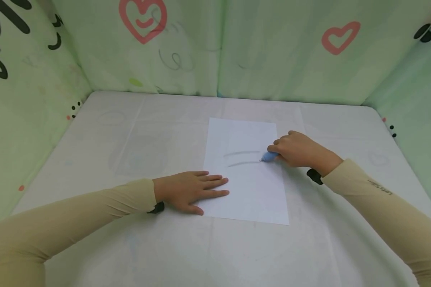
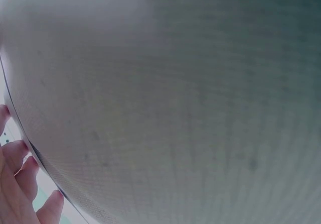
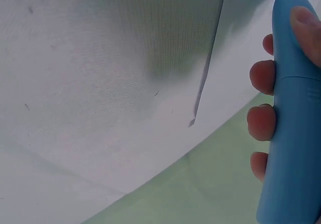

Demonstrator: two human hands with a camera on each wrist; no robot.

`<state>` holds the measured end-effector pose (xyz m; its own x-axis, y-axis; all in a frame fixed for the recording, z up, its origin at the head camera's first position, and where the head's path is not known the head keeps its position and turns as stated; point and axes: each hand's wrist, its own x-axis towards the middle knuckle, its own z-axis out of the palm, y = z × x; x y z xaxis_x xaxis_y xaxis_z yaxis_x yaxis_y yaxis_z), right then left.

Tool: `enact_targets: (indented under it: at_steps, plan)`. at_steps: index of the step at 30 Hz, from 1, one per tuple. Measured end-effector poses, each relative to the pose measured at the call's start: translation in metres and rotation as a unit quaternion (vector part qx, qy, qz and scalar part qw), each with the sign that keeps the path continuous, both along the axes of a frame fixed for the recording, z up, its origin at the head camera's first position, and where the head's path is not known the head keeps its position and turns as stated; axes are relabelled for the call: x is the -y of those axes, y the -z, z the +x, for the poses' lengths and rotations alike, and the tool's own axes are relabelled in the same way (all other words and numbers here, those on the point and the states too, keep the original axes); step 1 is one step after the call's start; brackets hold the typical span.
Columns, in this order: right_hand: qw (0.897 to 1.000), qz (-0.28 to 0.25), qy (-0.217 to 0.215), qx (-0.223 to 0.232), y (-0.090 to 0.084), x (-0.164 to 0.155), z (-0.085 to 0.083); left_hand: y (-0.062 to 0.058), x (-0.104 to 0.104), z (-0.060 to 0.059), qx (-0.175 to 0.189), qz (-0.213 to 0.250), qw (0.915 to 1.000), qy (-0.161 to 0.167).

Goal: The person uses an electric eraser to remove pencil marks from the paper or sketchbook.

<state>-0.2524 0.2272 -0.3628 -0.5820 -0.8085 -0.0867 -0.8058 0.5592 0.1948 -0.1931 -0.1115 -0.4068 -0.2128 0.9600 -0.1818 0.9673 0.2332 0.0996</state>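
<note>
Left hand [image 1: 190,190] flat on paper [image 1: 251,195], right hand [image 1: 298,150] fingers gripping blue pen [image 1: 269,156], sleeve lettering unreadable

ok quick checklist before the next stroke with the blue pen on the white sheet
1. Left hand lies flat on the white paper sheet, fingers straight, at its left edge: ok.
2. Right hand grips the blue plastic pen: ok.
3. Pen tip on the sheet, at the right end of the lower of two grey strokes: ok.
4. Bare paper below the strokes: ok.
5. Sheet flat on the white table cover: ok in the head view.
6. Ink left in the pen: cannot tell.
</note>
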Motion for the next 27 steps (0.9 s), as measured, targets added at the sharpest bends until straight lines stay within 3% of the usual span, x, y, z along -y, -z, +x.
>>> enact_targets:
  at_steps: [10,17,27]
  plan:
    - [1.000,0.001,0.008,0.023,-0.0033,-0.0006,0.0022,-0.0006,0.0000,0.0016,0.000,-0.001,1.0000,0.000]
    - [1.000,-0.012,-0.013,-0.005,-0.0010,0.0020,-0.0009,-0.0010,0.0006,0.0016,0.004,0.003,1.0000,-0.002]
    - [1.000,-0.001,-0.007,0.004,-0.0008,0.0003,-0.0018,0.0004,0.0006,0.0009,0.005,0.003,1.0000,-0.003]
